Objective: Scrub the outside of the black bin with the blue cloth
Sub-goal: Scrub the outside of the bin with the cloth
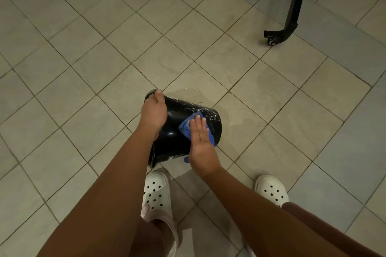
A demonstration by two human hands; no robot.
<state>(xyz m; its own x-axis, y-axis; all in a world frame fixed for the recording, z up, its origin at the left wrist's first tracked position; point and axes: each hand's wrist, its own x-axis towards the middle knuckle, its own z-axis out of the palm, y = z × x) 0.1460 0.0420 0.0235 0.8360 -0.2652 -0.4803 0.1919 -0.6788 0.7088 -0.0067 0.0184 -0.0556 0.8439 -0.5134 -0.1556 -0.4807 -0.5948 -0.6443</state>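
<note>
One black bin (174,142), left hand (153,113) curled round its end, right hand (201,141) flat pressing one blue cloth (184,129)

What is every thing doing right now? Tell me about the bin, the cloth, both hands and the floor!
Black bin: tipped over, not upright, with white soapy streaks on its side.
Blue cloth: bunched up, pressed against the bin's side.
Left hand: fingers curled over the bin's far end, gripping it.
Right hand: fingers straight, pressing the cloth onto the bin.
Tiled floor: looks wet beside the bin.
</note>
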